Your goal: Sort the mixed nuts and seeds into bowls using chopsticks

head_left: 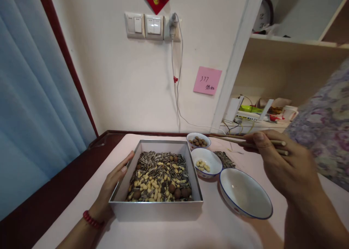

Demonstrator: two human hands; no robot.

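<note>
My left hand [111, 185] lies along the left wall of a silver-grey box [160, 209], fingers stretched out and touching its side. In the box are striped sunflower seeds [152, 160], peanuts in their shells [154, 188] and several round brown nuts [177, 193], all mixed. My right hand [286, 165] is closed around a pair of wooden chopsticks [240, 141], held up at the right. Their tips point left, above the table near a small bowl [193, 147] of round brown nuts. No food shows between the tips.
Right of the box stand a bowl [215, 161] with several peanuts and a larger white bowl [245, 191] with a blue rim. A heap of sunflower seeds [225, 160] lies behind them. A white cable [177, 96] hangs down the wall. A shelf [289, 43] is at right.
</note>
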